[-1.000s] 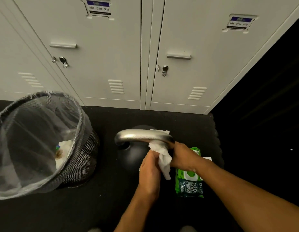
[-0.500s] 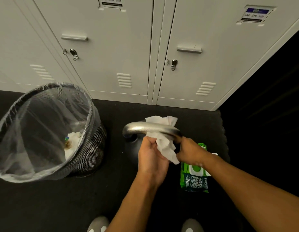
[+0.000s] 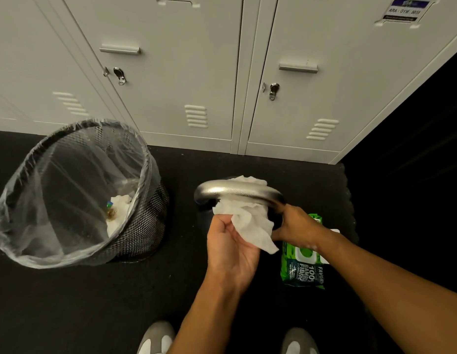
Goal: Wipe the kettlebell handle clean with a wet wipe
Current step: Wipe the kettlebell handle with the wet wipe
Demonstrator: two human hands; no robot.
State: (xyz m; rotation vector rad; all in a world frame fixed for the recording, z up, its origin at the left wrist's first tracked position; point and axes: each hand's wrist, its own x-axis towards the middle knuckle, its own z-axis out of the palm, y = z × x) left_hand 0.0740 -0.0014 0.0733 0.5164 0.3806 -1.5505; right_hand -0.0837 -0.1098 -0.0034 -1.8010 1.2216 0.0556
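both forearms reach in bare from the bottom edge, hands meeting mid-frame; left hand [image 3: 233,247] is palm-up, fingers curled and pinching the wet wipe [image 3: 250,223]; right hand [image 3: 297,229] is knuckles-up, fingers wrapped round the kettlebell handle [image 3: 237,191] at its right end

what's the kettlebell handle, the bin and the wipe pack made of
Handle: looks like bare brushed or polished metal, silvery with soft glare.
Bin: black wire mesh, probably metal, lined with a clear thin plastic bag.
Wipe pack: glossy printed plastic film, judging by its sheen and creases.
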